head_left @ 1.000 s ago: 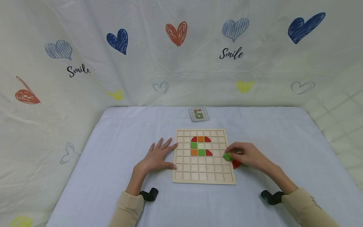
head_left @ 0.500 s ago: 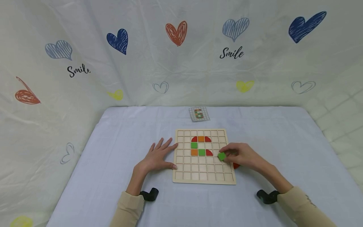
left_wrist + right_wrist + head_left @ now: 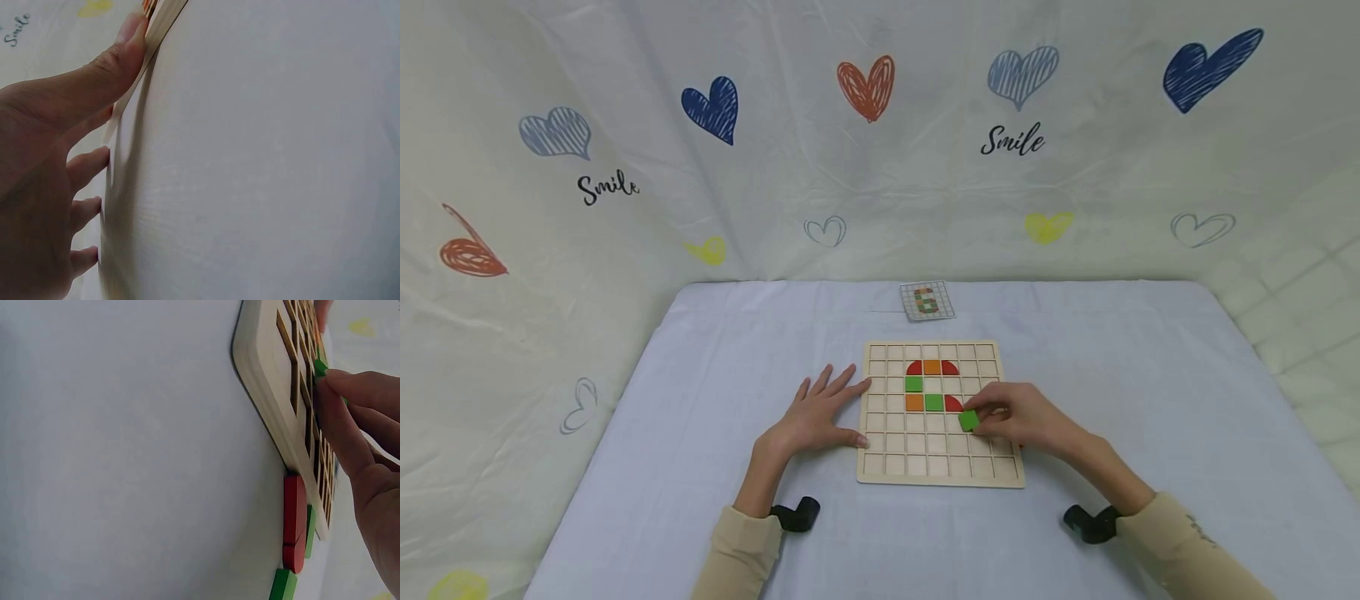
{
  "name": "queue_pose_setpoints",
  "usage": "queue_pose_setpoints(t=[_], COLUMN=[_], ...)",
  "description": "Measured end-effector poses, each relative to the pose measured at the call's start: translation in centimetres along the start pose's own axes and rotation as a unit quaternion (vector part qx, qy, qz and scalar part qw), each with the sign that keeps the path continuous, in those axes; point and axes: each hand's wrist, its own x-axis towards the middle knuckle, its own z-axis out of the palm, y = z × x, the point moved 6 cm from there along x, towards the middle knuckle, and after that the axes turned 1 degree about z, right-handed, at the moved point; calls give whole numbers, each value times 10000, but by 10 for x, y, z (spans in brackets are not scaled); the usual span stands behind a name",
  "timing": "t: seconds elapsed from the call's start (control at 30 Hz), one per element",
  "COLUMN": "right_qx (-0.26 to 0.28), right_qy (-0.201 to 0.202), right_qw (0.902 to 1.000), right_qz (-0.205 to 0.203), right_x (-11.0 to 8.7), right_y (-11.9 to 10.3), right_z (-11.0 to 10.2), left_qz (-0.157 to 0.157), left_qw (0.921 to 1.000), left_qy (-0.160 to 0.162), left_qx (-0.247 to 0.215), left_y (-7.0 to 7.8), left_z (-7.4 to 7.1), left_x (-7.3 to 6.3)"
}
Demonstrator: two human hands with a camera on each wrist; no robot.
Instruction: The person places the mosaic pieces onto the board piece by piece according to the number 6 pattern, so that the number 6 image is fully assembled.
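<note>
A wooden grid board (image 3: 940, 481) lies on the cloth-covered table. Set in its cells are red quarter-round tiles (image 3: 952, 404), orange square tiles (image 3: 932, 367) and green square tiles (image 3: 913, 384). My right hand (image 3: 1026, 417) pinches a green square tile (image 3: 968, 421) between thumb and fingertips, slightly turned, over the cells just right of and below the lower red tile. Spread out at the board's left side, my left hand (image 3: 812, 421) touches its edge with thumb and a finger; the left wrist view shows the thumb (image 3: 122, 56) against the rim.
Behind the board lies a small card (image 3: 927, 301) with a coloured grid pattern. In the right wrist view, loose red pieces (image 3: 294, 509) and green pieces (image 3: 283, 586) lie beside the board's right edge. A white cloth with printed hearts (image 3: 867, 88) hangs behind the table.
My right hand has carried the green tile leftward from the board's right edge to near the lower red tile. The left hand stays in place.
</note>
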Motion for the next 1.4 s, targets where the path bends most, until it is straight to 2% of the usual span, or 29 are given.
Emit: queue_pose_setpoints(t=[0.2,0.47,0.67,1.17,1.4], right_qx=[-300,-693,-962,-963,-1011], right_qy=[82,180,315,432,636], right_qw=[9989,9949,9905,9892,9881], right_qz=[-337,-705,-932,-1021,-969], right_x=[4,7,7,6,0], right_y=[-7,-16,-18,-20,-17], right_z=[7,12,14,16,5], left_qz=[20,74,-10,-24,10], left_qw=[10000,9999,10000,10000,10000], left_qy=[0,60,-20,-23,6], left_qx=[-71,-104,-59,-74,-52], left_y=[-4,0,0,1,0], left_z=[3,2,1,-1,0], left_x=[1,0,0,-1,0])
